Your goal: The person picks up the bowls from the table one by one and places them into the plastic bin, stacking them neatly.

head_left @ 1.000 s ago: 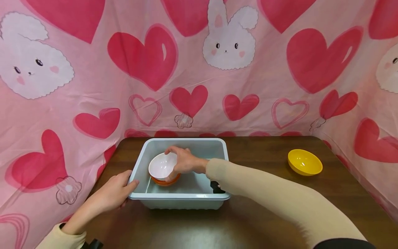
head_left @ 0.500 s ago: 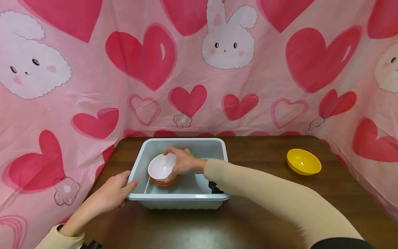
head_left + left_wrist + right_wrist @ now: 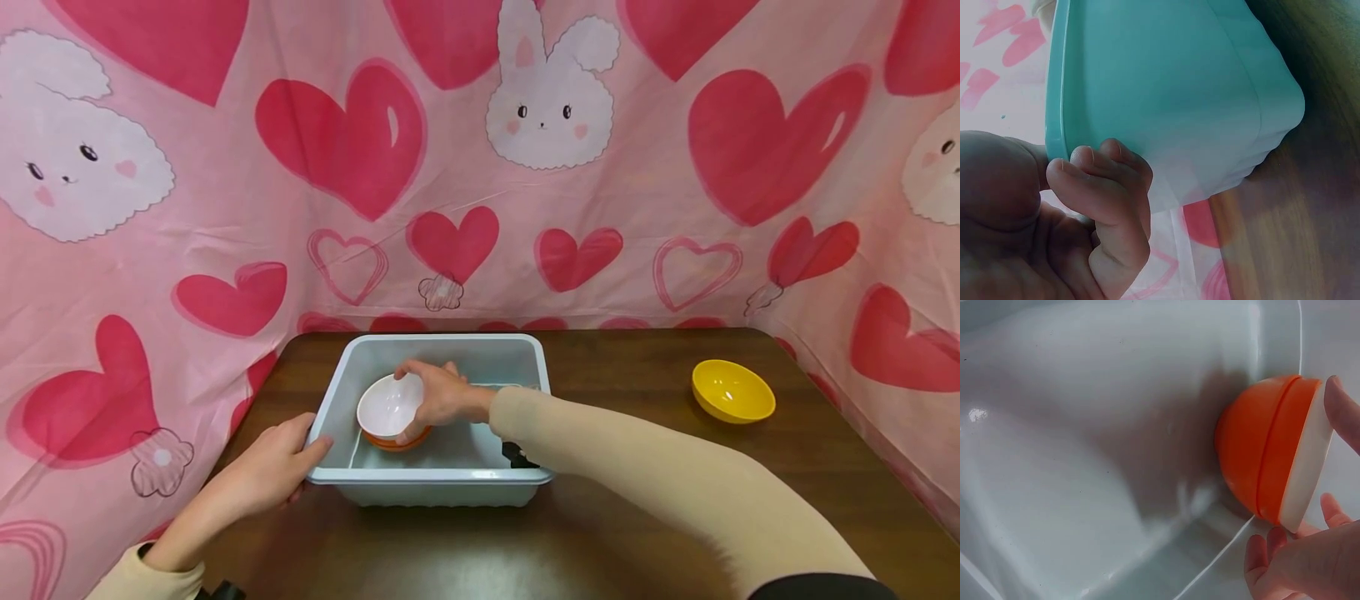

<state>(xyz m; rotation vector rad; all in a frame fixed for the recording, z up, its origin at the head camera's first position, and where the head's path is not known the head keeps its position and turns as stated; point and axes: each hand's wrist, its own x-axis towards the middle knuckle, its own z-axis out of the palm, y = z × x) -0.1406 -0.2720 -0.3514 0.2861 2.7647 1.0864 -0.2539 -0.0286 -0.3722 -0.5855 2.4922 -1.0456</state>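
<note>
My right hand (image 3: 441, 393) reaches into a pale grey-blue plastic tub (image 3: 435, 476) and holds a white bowl (image 3: 387, 405) by its rim, thumb on one side and fingers on the other. Beneath it are orange bowls (image 3: 395, 444), stacked one inside another near the tub's left end. In the right wrist view, the white bowl (image 3: 1307, 469) sits nested in the orange bowls (image 3: 1250, 447), only its upper band showing. At the tub's near left corner, my left hand (image 3: 279, 458) grips the rim. Its fingers curl against the tub's outer wall in the left wrist view.
A yellow bowl (image 3: 732, 392) rests on the right side of the dark wooden table (image 3: 622, 367). Pink cloth (image 3: 465, 183) printed with hearts and rabbits hangs behind the table and along both sides.
The white bowl and my right hand have sunk very slightly toward the orange bowls. My left hand stays on the tub's rim, and the yellow bowl has not moved.
</note>
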